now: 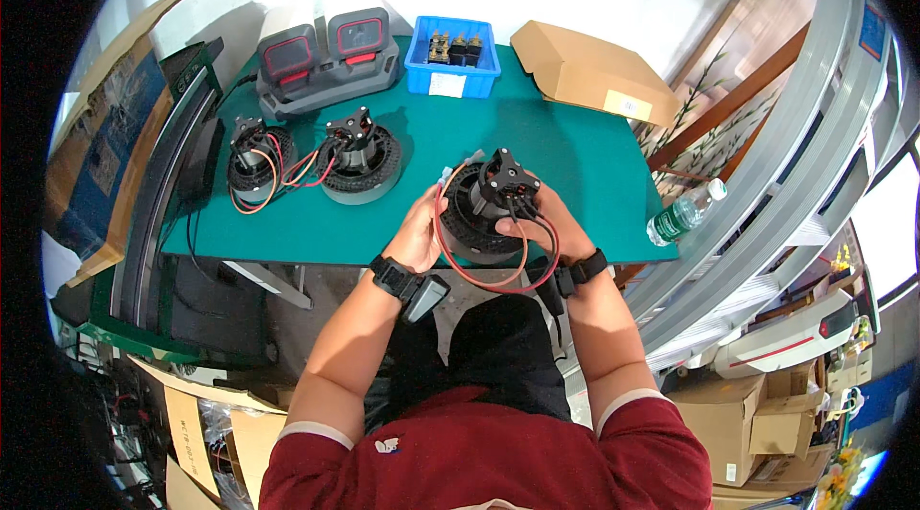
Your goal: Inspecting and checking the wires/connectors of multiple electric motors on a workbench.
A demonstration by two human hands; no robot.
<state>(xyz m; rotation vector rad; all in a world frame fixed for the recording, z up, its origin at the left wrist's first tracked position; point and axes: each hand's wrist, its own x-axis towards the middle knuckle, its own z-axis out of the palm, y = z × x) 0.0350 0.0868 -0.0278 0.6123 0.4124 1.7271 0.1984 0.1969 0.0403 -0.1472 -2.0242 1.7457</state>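
Note:
Both my hands hold a round black motor unit (470,213) at the front edge of the green table (575,165). It has a grey lower rim, a three-armed black top piece, and red, orange and black wires looping down its front. My left hand (418,230) grips its left side, the fingertips partly hidden. Around the right side curls my right hand (556,227), its thumb resting near the black wires. Two similar motor units, one in the middle-left (359,165) and one farther left (251,170), stand on the table with their wires trailing between them.
Along the back are a dark charger dock (331,88) with two red-marked modules, a blue bin (452,83) of small black-and-brass parts, and a cardboard box (589,69). A water bottle (685,213) leans at the right corner beside a metal ladder (767,251). Cartons (738,424) lie lower right.

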